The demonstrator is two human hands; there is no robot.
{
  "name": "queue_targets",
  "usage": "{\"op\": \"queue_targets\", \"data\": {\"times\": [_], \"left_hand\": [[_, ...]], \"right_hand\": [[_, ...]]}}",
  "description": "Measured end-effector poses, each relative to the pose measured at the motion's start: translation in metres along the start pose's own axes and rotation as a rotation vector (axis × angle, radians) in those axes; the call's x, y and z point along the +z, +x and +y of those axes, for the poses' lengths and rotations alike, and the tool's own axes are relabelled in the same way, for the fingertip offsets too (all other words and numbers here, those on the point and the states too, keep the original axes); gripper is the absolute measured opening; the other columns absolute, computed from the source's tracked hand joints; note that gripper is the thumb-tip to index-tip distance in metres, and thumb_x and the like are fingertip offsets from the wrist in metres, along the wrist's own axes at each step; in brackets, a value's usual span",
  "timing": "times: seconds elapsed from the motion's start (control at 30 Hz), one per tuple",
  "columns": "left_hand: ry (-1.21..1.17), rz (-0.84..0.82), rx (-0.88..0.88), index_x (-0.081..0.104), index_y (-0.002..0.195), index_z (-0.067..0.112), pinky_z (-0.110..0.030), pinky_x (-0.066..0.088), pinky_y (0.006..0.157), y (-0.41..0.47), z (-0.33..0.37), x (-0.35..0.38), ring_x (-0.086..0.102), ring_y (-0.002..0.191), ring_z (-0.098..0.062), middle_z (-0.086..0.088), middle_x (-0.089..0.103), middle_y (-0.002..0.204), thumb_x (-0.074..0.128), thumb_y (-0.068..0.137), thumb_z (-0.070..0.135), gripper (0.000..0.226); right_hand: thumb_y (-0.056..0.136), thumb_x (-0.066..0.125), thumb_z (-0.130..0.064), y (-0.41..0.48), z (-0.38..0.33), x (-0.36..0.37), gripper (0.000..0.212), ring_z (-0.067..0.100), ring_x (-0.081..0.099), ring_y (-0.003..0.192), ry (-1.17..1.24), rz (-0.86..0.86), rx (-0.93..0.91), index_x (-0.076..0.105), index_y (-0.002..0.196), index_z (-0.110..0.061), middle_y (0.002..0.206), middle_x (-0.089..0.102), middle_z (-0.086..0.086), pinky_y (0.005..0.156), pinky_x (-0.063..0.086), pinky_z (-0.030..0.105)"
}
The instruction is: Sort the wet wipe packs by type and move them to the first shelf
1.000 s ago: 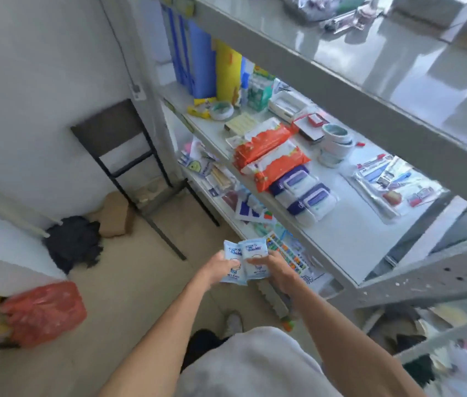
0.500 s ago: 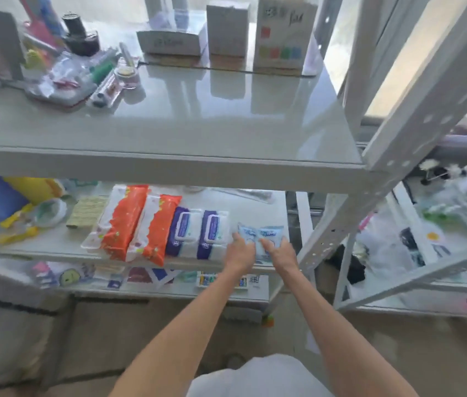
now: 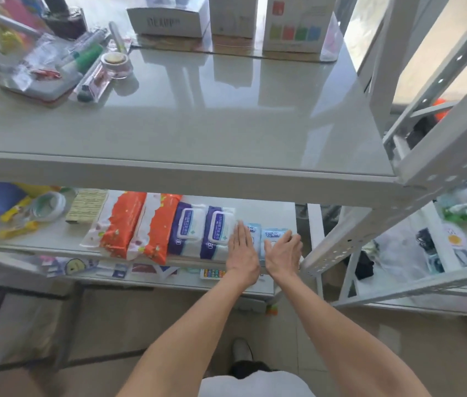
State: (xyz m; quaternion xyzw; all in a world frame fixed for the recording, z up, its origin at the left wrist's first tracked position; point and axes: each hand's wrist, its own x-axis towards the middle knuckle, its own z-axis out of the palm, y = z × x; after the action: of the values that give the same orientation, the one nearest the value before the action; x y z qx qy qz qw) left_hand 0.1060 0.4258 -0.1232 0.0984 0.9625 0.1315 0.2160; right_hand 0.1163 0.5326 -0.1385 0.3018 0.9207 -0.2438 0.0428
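Note:
On the middle shelf [image 3: 266,209] lie wipe packs in a row: two orange-and-white packs [image 3: 137,224], then two purple-and-white packs [image 3: 202,229], then two small light-blue packs [image 3: 272,234] at the right end. My left hand [image 3: 240,249] lies flat with fingers straight, pressed on the left blue pack beside the purple ones. My right hand [image 3: 282,252] rests flat on the right blue pack, fingers spread. Both blue packs are partly hidden under my hands. Neither hand grips anything.
A glossy top shelf [image 3: 197,118] carries boxes [image 3: 298,24], pens and a tape roll [image 3: 116,64]. Tape, yellow items and a notepad [image 3: 87,206] lie left on the middle shelf. A lower shelf holds stickers [image 3: 74,266]. A slanted metal upright [image 3: 349,239] stands just right of my hands.
A second ago I held both blue packs in front of me above the floor. I carried them to the middle shelf's right end, and now they lie there under my flat hands.

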Motion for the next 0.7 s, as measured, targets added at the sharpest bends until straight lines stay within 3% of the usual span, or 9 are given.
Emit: {"op": "queue_targets", "data": {"times": [0.4, 0.5, 0.6, 0.7], "left_hand": [[-0.077, -0.092, 0.002, -0.004, 0.160, -0.007, -0.039, -0.001, 0.130, 0.005, 0.010, -0.028, -0.008, 0.160, -0.030, -0.021, -0.010, 0.171, 0.036, 0.104, 0.008, 0.071], [-0.123, -0.062, 0.025, 0.014, 0.160, -0.007, -0.038, 0.013, 0.130, -0.004, -0.002, -0.042, 0.013, 0.159, -0.032, -0.022, 0.012, 0.170, 0.038, 0.103, 0.005, 0.062], [-0.179, -0.013, 0.012, 0.040, 0.148, -0.007, -0.041, 0.032, 0.121, -0.022, -0.017, -0.064, 0.042, 0.144, -0.036, -0.023, 0.042, 0.156, 0.042, 0.100, 0.005, 0.049], [-0.147, 0.071, 0.046, 0.047, 0.141, -0.006, -0.041, 0.038, 0.109, -0.049, -0.036, -0.087, 0.051, 0.133, -0.037, -0.023, 0.053, 0.144, 0.045, 0.102, 0.008, 0.042]], "right_hand": [[0.100, 0.048, -0.047, 0.022, -0.008, -0.007, 0.063, 0.033, 0.046, 0.120, -0.184, 0.026, -0.088, 0.038, 0.136, 0.003, 0.133, 0.046, 0.016, 0.102, 0.041, 0.043], [0.101, 0.046, -0.045, 0.014, -0.014, -0.018, 0.060, 0.032, 0.045, 0.120, -0.222, 0.031, -0.118, 0.038, 0.137, 0.003, 0.134, 0.045, 0.016, 0.103, 0.042, 0.044], [0.104, 0.041, -0.040, -0.002, -0.026, -0.031, 0.053, 0.033, 0.044, 0.123, -0.235, 0.023, -0.181, 0.041, 0.137, 0.001, 0.136, 0.045, 0.017, 0.104, 0.041, 0.045], [0.104, 0.040, -0.032, -0.033, -0.040, -0.044, 0.047, 0.036, 0.042, 0.127, -0.246, -0.039, -0.217, 0.043, 0.139, -0.001, 0.141, 0.043, 0.020, 0.106, 0.039, 0.047]]}}
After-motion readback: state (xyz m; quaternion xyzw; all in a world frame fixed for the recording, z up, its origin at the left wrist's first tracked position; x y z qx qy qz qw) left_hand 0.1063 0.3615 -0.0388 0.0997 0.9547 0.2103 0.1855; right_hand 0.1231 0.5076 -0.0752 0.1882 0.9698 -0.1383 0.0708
